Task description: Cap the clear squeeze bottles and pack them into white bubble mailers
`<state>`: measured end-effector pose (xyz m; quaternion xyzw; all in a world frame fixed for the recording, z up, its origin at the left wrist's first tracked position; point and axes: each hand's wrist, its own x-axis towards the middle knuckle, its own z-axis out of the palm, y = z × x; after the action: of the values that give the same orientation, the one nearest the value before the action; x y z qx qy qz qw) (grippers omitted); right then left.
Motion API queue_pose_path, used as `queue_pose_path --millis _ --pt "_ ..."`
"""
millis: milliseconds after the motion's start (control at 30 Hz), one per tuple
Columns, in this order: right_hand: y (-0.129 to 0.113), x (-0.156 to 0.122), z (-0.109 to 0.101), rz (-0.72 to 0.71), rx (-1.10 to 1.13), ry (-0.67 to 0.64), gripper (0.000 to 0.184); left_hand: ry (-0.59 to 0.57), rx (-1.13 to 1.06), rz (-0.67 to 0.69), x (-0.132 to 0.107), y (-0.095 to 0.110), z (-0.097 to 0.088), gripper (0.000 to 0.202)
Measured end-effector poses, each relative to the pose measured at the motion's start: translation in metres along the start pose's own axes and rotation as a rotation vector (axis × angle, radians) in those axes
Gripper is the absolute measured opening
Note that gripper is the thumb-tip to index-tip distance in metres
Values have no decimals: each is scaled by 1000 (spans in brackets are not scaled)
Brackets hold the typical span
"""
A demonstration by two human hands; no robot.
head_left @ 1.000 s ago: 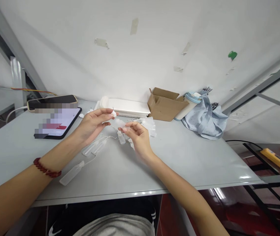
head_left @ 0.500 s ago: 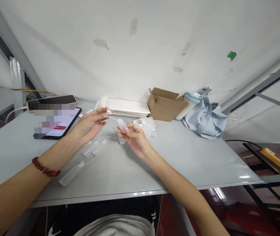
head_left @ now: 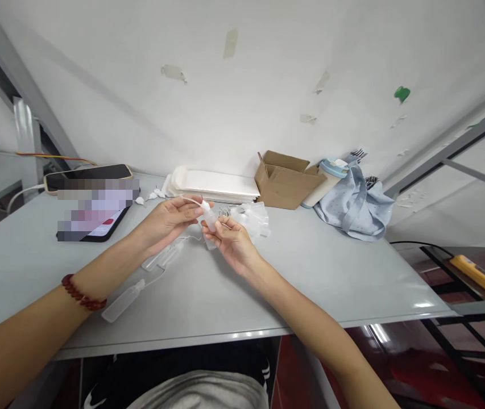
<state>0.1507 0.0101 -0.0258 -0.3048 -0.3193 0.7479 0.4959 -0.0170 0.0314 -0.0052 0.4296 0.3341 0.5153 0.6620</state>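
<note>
My right hand [head_left: 236, 241] is closed around a small translucent plastic squeeze bottle [head_left: 210, 220], its neck tilted up toward the left. My left hand [head_left: 178, 220] pinches the white cap [head_left: 205, 206] at the top of that bottle; a thin white strap arcs out from there. How far the cap sits on the neck is too small to tell. Under my left forearm lies a similar bottle [head_left: 123, 301] with a strap, and more bottles [head_left: 163, 258] rest near the wrist. Behind my right hand is a pile of clear bottles [head_left: 256, 218].
Several small white caps [head_left: 152, 195] lie left of a stack of white flat packets [head_left: 220, 184]. An opened cardboard box [head_left: 287, 184], a lidded cup [head_left: 325, 182] and a light-blue cloth bag [head_left: 357, 204] stand along the wall. Two phones lie left, one a lit phone [head_left: 106, 218].
My left hand has moved right and slightly down, bringing the white cap from apart to the bottle's top. My right hand stays nearly still with the bottle.
</note>
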Motion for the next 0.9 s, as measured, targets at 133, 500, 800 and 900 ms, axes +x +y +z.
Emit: queue_pose_path --millis 133,500,800,900 --pt "0 -2 3 40 15 -21 22 37 41 31 0 -3 -3 28" --pt "-2 -3 5 93 55 -100 19 -24 -5 2 -4 6 6 26" --pt "1 -3 3 103 58 -113 24 52 -4 69 0 -2 1 16" --pt "3 -3 2 104 71 -117 23 72 6 71 0 -1 1 20"
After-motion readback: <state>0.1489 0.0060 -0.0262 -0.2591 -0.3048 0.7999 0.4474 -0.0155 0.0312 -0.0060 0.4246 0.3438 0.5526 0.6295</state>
